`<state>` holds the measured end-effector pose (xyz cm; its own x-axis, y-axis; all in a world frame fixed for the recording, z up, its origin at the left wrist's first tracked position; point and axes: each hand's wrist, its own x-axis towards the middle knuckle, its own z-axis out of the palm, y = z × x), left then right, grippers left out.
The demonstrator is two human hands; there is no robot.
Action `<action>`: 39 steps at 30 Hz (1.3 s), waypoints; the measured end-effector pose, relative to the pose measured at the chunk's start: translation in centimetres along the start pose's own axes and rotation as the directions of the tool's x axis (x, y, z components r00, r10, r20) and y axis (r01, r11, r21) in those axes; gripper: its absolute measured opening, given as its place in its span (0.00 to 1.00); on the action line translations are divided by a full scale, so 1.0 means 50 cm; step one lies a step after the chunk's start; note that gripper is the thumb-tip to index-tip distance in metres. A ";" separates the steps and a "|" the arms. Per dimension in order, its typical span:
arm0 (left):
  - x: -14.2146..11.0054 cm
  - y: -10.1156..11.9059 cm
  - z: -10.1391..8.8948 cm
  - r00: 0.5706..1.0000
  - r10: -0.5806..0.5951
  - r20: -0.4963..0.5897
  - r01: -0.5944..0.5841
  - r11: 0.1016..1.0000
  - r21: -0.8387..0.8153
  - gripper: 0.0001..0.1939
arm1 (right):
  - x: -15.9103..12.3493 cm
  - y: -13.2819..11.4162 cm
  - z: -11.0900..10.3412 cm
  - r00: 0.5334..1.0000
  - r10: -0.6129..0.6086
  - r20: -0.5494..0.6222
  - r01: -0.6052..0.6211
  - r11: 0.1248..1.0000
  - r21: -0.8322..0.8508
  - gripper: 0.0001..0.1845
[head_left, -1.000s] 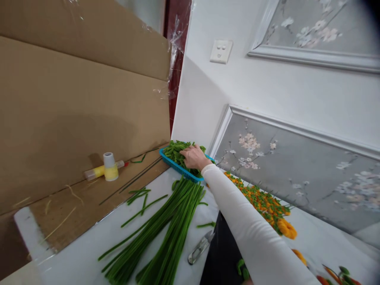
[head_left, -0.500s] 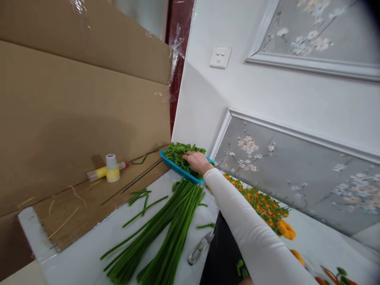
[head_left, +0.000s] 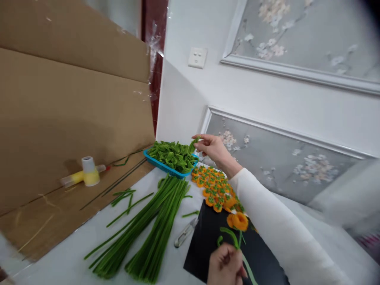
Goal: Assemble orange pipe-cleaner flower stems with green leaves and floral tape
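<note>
My right hand (head_left: 212, 148) is raised over the right end of a blue basket (head_left: 162, 165). Its fingertips pinch a green fuzzy leaf (head_left: 193, 145), and many similar leaves (head_left: 172, 154) are heaped in that basket. Low in the view, my left hand (head_left: 226, 266) is closed around the stem of an orange fuzzy flower (head_left: 238, 221). Curled green pieces (head_left: 229, 231) stick out beside this stem. Beneath the flower lies a black mat (head_left: 202, 245). Rows of small orange and green flower heads (head_left: 212, 186) sit between the basket and my right sleeve.
Long green pipe cleaners (head_left: 154, 225) lie in bundles on the white table, with short cut pieces (head_left: 123, 194) beside them. Thread snips (head_left: 186, 233) rest left of the mat. A white and yellow cone (head_left: 90, 172) stands by the cardboard wall (head_left: 74, 103).
My right hand has come up out of the basket, moving right, with a leaf in its fingers. My left hand and the orange flower have come into fuller view. The camera has turned slightly right.
</note>
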<state>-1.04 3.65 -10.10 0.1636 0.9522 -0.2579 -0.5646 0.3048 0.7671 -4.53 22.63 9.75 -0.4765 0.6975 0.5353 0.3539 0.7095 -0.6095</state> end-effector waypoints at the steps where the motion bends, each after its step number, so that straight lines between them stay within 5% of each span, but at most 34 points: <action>1: 0.003 0.006 0.002 1.000 0.018 -0.001 -0.018 1.000 -0.003 0.18 | -0.040 -0.014 -0.034 1.000 0.009 -0.020 -0.008 0.999 0.054 0.20; 3: 0.001 0.023 0.011 0.998 0.043 -0.041 -0.044 0.998 -0.034 0.22 | -0.139 -0.037 -0.103 0.996 0.028 -0.084 0.001 0.944 0.330 0.18; 7: -0.024 0.063 0.039 0.993 0.062 0.096 -0.058 0.997 -0.047 0.15 | -0.398 -0.059 -0.193 0.922 0.256 -0.289 -0.073 0.852 0.519 0.09; 11: -0.042 0.087 0.063 0.979 -0.011 0.203 0.013 1.000 -0.009 0.13 | -0.636 -0.065 -0.147 0.818 0.527 -0.230 -0.270 0.704 0.657 0.07; 14: -0.047 0.092 0.074 0.974 -0.089 0.207 0.083 0.996 0.039 0.11 | -0.726 -0.059 -0.081 0.785 0.568 -0.246 -0.377 0.754 0.538 0.03; 19: -0.045 0.100 0.084 0.967 -0.130 0.221 0.116 0.990 0.075 0.10 | -0.741 -0.053 -0.072 0.806 0.497 -0.321 -0.427 0.864 0.267 0.11; 30: -0.044 0.099 0.081 0.978 -0.080 0.194 0.035 0.974 0.223 0.14 | -0.628 -0.005 -0.109 0.642 0.662 -0.387 -0.264 0.665 0.699 0.08; 35: -0.048 0.103 0.088 0.981 -0.070 0.180 0.028 0.973 0.228 0.14 | -0.605 0.009 -0.091 0.647 0.665 -0.373 -0.201 0.621 0.757 0.08; 39: -0.048 0.103 0.090 0.992 -0.034 0.118 0.009 0.978 0.210 0.14 | -0.610 0.029 -0.105 0.653 0.644 -0.398 -0.288 0.697 0.656 0.08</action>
<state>-0.69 3.03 -2.90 0.2774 0.9369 -0.2129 -0.3805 0.3106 0.8711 14.75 2.93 -4.37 0.2373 0.9528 0.1895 -0.1441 0.2275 -0.9631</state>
